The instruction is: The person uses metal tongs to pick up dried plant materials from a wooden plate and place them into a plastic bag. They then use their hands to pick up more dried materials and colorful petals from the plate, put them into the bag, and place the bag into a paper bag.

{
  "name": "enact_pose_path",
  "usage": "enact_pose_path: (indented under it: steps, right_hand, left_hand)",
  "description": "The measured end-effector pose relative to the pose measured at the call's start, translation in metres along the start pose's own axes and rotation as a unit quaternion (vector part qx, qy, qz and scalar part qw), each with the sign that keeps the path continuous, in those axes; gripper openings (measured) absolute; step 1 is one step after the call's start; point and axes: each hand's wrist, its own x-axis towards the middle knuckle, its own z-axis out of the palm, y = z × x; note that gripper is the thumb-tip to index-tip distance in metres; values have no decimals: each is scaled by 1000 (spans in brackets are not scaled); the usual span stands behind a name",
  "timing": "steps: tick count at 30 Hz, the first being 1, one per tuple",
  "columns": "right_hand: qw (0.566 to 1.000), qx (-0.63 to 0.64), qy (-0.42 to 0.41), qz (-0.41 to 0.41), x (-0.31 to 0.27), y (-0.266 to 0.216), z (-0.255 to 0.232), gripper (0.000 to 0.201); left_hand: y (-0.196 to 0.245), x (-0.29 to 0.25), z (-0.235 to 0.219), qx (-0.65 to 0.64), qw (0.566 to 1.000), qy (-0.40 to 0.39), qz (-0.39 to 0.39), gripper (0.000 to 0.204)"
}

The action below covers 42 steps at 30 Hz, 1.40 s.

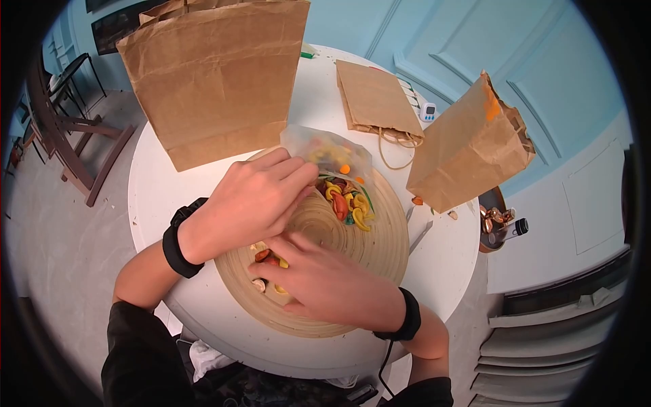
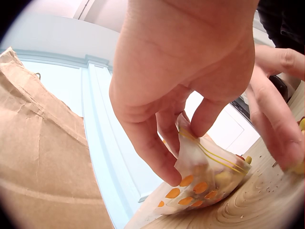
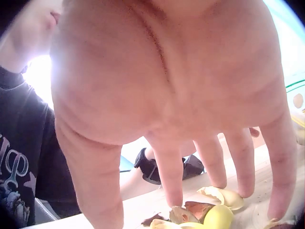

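Observation:
My left hand (image 1: 254,200) pinches the rim of a clear zip bag (image 1: 325,148) with orange dots and a yellow seal line. The bag lies on its side on a round wooden board (image 1: 383,251), its mouth towards me. Curled red, yellow and green pieces (image 1: 349,203) show at its mouth. My right hand (image 1: 332,278) reaches over the near left of the board with its fingers spread downward. Beneath and between those fingers lies a small loose pile of red, yellow and cream pieces (image 3: 219,217), with the fingertips right at it.
A large paper bag (image 1: 220,88) stands at the back left of the white table (image 1: 152,183). Another paper bag (image 1: 468,149) leans at the right, and a flat one (image 1: 380,102) lies behind. Tweezers (image 1: 420,237) and a small white timer (image 1: 427,112) lie on the right side.

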Motion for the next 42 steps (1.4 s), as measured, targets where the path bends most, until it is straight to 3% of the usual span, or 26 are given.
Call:
enact_pose_path:
  steps: [4,7,10,19,37,42]
  right_hand:
    - [994,-19,92,-56,0,3,16,33]
    - [994,-30,89,-46,0,-1,12,30]
    - [999,-17,35,4,1,-6,8,28]
    - [1000,-7,23,1,3,-3,12,19]
    - [996,-1,84,-28,0,4,6,16]
    - [998,-13,57,-18,-1,3,6,15]
  left_hand:
    - [0,0,0,2,1000,-4,1,13]
    - [0,0,0,3,1000,-7,0,13]
    - [0,-1,0,4,1000,-7,1,12]
    - [0,-1,0,-3,1000,-4,5,12]
    - [0,-2,1,12,1000,-22,4,13]
    - [1,-1,0,9,1000,-24,6,12]
